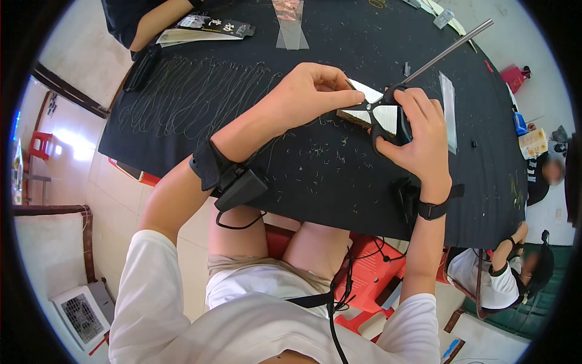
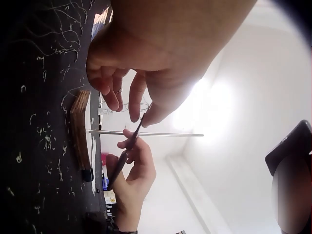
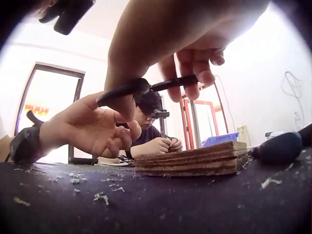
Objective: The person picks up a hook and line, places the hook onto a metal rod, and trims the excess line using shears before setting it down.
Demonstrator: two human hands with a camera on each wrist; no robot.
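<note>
My right hand grips the black-handled scissors, thumb in one loop and fingers at the other, with the handles spread. Opposite it, my left hand has its thumb and bent fingers right at the blades; I cannot tell whether it pinches a fine strand there. Below the scissors lies a thick layered wooden block with a white top. A thin metal rod rises by the block. In the left wrist view the scissors are seen edge-on, above the block.
Short clippings litter the black table. Looped thin strands spread at left, beside a black-labelled packet. Clear plastic sleeves lie at the back; another strip is at right. Another person's arm reaches the far edge.
</note>
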